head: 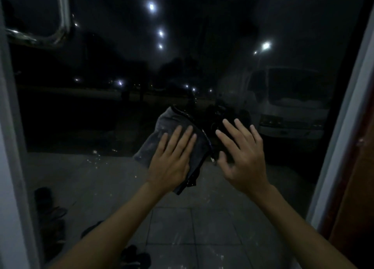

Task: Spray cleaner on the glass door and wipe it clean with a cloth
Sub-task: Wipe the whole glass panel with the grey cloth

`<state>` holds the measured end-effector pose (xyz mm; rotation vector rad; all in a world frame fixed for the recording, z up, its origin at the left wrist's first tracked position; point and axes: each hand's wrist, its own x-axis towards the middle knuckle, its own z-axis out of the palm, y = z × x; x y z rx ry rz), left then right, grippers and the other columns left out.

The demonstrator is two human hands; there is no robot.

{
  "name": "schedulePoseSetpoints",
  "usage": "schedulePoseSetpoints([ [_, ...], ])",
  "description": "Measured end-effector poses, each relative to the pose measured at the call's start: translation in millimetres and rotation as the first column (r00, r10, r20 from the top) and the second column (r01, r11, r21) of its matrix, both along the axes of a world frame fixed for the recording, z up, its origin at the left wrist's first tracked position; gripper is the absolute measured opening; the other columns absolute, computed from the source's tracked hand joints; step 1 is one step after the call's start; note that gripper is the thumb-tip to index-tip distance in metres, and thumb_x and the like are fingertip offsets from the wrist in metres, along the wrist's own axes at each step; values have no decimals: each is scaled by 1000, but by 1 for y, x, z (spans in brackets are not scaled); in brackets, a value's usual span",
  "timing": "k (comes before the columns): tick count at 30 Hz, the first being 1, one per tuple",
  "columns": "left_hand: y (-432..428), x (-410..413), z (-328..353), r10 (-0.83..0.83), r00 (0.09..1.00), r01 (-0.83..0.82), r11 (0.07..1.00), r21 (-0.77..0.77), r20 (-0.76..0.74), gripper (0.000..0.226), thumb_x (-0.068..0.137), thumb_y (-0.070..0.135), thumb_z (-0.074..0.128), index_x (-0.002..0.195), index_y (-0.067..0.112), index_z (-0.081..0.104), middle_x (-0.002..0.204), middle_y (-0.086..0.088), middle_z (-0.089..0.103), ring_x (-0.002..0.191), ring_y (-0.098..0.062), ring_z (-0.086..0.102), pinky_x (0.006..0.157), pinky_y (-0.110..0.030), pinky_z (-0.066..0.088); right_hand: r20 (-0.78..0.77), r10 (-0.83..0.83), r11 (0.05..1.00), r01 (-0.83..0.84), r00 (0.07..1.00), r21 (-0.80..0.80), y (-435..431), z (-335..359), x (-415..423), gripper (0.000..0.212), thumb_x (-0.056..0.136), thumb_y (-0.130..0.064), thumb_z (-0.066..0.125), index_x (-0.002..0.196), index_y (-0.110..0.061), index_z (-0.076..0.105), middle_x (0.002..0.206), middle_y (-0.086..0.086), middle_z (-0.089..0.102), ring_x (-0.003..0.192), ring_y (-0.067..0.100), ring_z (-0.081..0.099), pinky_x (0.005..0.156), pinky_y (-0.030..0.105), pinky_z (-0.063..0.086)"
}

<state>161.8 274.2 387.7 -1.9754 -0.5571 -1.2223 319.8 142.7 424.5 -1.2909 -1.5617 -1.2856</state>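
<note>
Night outside; tiled paving beyond the pane. Glass door fills view. Grey cloth at centre, pressed flat on glass by left hand, fingers straight, close together. Right hand just beside cloth at 3 o'clock, fingers spread, holding nothing. White van outside, 3 o'clock.

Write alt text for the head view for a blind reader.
A person's left hand presses a grey cloth flat on a glass door; the right hand is open beside it. Outside it is dark, with a white van.

Dark night outside, scattered street lights, white van (parked right), grey tiled floor
</note>
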Motion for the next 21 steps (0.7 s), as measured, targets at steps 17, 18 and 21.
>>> schedulePoseSetpoints([
  [17, 65, -129, 4, 104, 938, -38, 979, -199, 331, 66, 82, 38, 44, 144, 18, 33, 152, -26, 21, 142, -37, 14, 117, -44, 3, 5, 159, 987, -159, 987, 0, 68, 2, -100, 49, 81, -24, 56, 129, -16, 53, 142, 13, 50, 138, 31, 38, 115, 53, 22],
  [18, 70, -140, -4, 111, 917, -27, 976, -217, 383, 64, 82, 38, 43, 142, 16, 36, 151, -28, 18, 141, -39, 14, 117, -45, 3, 8, 156, 988, -156, 988, -7, 72, -1, -105, 49, 81, -25, 55, 129, -17, 52, 142, 13, 50, 138, 31, 38, 115, 53, 22],
  [21, 84, -163, -27, 93, 847, 26, 976, -217, 523, 57, 83, 34, 45, 132, 4, 41, 145, -36, 20, 136, -47, 19, 115, -51, 12, 13, 152, 988, -152, 988, -36, 82, -11, -117, 49, 81, -26, 55, 129, -18, 50, 142, 13, 51, 137, 31, 38, 114, 52, 22],
])
